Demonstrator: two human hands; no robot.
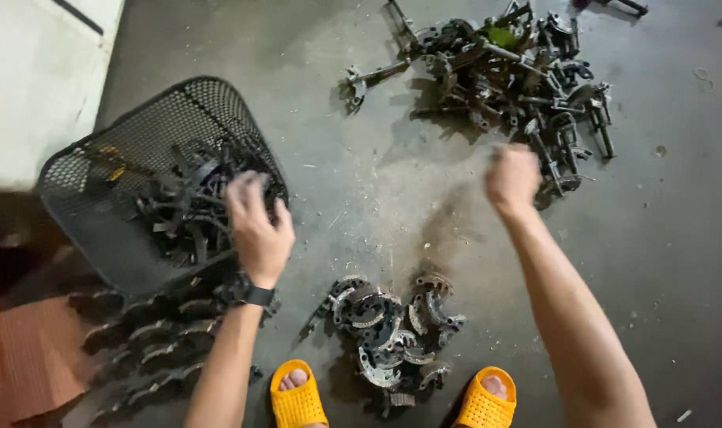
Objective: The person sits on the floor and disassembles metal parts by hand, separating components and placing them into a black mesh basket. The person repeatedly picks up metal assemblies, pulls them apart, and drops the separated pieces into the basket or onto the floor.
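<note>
Concrete floor (361, 182); left hand (258, 230) over mesh basket (139, 150); right hand (513, 178) near metal parts (504, 71).

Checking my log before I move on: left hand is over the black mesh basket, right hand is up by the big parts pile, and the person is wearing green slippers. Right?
One slip: the slippers are orange-yellow, not green, as the head view shows. The rest stands: the left hand is over the black mesh basket, and the right hand is up by the big parts pile.
</note>
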